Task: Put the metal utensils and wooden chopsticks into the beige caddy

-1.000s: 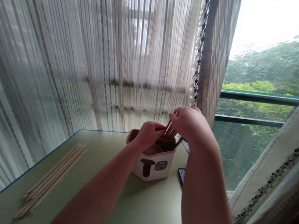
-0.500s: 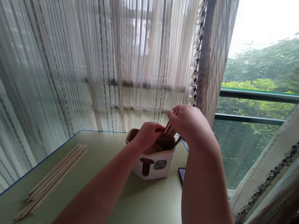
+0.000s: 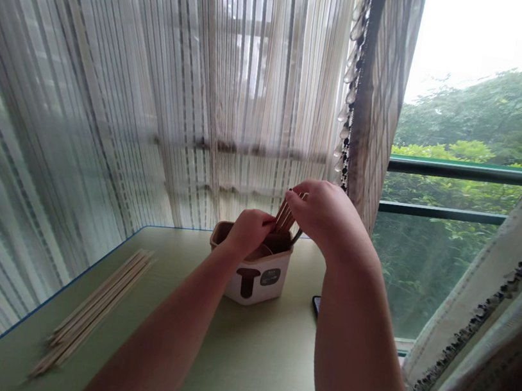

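A white holder (image 3: 255, 280) with a brown rim and a brown mushroom mark stands at the far side of the pale green table (image 3: 242, 361). Brown chopsticks (image 3: 283, 214) stick up out of it. My right hand (image 3: 323, 216) is above the holder, fingers closed round the tops of those chopsticks. My left hand (image 3: 248, 232) rests curled on the holder's rim, its fingertips touching the chopsticks lower down.
A bundle of long pale wooden sticks (image 3: 92, 311) lies on the table's left side. A dark phone (image 3: 315, 304) shows partly beside my right forearm. Sheer striped curtains (image 3: 159, 90) hang close behind the table; a window with a green rail (image 3: 459, 168) is at right.
The view has shifted slightly, so the holder sits a little further left. Both hands stay at the chopsticks, with the right hand a touch higher on them.
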